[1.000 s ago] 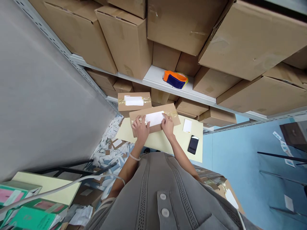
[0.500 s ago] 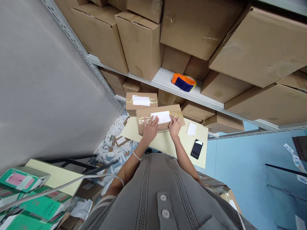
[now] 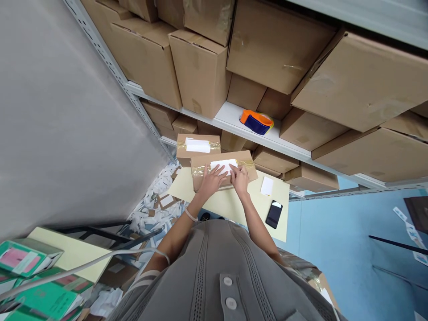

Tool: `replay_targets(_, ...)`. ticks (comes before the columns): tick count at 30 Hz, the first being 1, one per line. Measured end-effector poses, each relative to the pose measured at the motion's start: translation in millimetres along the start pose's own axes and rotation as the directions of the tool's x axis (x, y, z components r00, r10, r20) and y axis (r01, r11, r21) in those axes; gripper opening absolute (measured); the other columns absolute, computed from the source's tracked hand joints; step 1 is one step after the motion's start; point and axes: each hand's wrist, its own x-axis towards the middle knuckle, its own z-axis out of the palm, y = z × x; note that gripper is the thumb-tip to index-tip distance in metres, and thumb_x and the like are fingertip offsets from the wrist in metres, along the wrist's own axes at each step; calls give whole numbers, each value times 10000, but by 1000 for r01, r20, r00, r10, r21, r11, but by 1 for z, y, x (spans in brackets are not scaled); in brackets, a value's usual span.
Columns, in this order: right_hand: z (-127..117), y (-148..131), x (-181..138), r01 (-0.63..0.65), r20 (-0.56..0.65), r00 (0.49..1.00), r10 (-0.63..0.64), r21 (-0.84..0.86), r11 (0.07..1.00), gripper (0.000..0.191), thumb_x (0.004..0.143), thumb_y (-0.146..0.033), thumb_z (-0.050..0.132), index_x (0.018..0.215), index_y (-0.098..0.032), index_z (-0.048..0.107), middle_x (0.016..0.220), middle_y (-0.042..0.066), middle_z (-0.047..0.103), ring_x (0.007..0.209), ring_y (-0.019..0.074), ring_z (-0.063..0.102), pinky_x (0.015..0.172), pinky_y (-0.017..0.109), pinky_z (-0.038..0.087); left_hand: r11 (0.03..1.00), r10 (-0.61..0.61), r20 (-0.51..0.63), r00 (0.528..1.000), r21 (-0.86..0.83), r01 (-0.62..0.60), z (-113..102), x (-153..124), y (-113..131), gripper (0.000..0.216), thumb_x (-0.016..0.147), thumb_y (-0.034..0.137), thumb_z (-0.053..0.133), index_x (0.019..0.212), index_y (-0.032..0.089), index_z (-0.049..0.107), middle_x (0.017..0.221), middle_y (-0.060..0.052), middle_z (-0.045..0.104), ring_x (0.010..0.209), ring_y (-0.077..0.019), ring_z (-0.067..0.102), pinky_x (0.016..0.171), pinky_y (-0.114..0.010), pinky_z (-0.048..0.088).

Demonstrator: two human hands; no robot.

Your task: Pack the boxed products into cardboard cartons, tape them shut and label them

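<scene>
A flat cardboard box (image 3: 248, 163) sealed with clear tape lies on a pale yellow table (image 3: 234, 203). A white label (image 3: 224, 165) sits on its top. My left hand (image 3: 211, 180) lies flat on the box with its fingers stretched over the label's left part. My right hand (image 3: 239, 178) presses fingertips on the label's right part, fingers extended. Behind it a second taped box (image 3: 198, 145) with its own white label stands against the shelf.
A black phone (image 3: 273, 213) and a white slip (image 3: 266, 186) lie on the table to the right. An orange and blue tape dispenser (image 3: 256, 122) rests on the metal shelf among several cardboard boxes. Paper scraps (image 3: 152, 209) litter the floor at left. Green boxes (image 3: 40, 290) sit lower left.
My left hand slid rightward onto the label and my right hand moved inward over it. The camera view shifted slightly.
</scene>
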Motion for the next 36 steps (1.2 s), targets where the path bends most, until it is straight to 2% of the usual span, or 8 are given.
replay_targets(5,-6,21,6,-43,-34,999,43,-5,999,325,932,-239,544,1204,-255,721,883,62,500,868,221,453,872,398,377,997,-72,-51,996,-16,71,-8,-11,-16,357,990,308,445,1285,352,641,1457,-33,551,1393,-287,460,1205,-658,26)
replay_targets(11,-16,26,8,-104,76,991,108,-64,993,354,942,-316,538,1266,-299,680,925,66,516,918,232,464,892,393,367,992,-117,-60,991,-43,115,-21,-27,-22,351,1008,346,408,1212,336,692,1447,-32,559,1396,-280,457,1212,-631,-11)
replay_targets(17,-37,51,8,-269,-119,961,251,-182,946,451,911,-394,524,1305,-203,632,1210,182,505,1097,331,436,928,458,352,949,-292,-153,944,-172,265,-33,-50,-39,351,1000,370,422,1248,330,666,1515,-58,487,1447,-304,379,1196,-645,-36)
replay_targets(20,-46,73,1,-397,-151,914,378,-133,908,535,918,-469,447,1294,-127,615,1193,210,561,1125,342,473,957,468,359,824,-533,-220,817,-356,442,-29,-66,-53,509,960,430,500,1448,286,480,1598,-108,348,1483,-320,305,1204,-634,64)
replay_targets(22,-48,81,-6,-436,-63,899,433,-37,899,581,936,-513,355,1243,-110,641,1143,200,630,1094,318,532,957,442,383,687,-653,-147,743,-528,500,-19,-73,-61,674,918,471,564,1521,252,360,1600,-135,336,1468,-320,337,1203,-581,198)
replay_targets(27,-46,74,-20,-433,55,901,430,154,888,728,939,-615,214,1197,-117,679,1169,178,699,1035,282,623,867,354,447,418,-709,45,704,-777,471,6,-76,-56,701,892,511,579,1500,213,399,1511,-123,483,1379,-286,480,1141,-433,392)
replay_targets(31,-55,58,-34,-486,0,874,486,-9,874,828,933,-679,167,1148,-107,726,1014,201,740,913,304,661,777,351,439,476,-726,-50,686,-756,449,-2,-77,-35,610,906,491,561,1451,230,476,1497,-87,505,1425,-269,418,1197,-427,313)
replay_targets(36,-88,28,-49,-482,-79,875,477,-55,874,874,913,-754,202,1058,-118,784,850,207,759,797,329,678,680,340,417,586,-703,-167,692,-686,430,-56,-87,-17,583,919,509,547,1441,252,502,1467,-76,540,1394,-287,460,1170,-443,364)
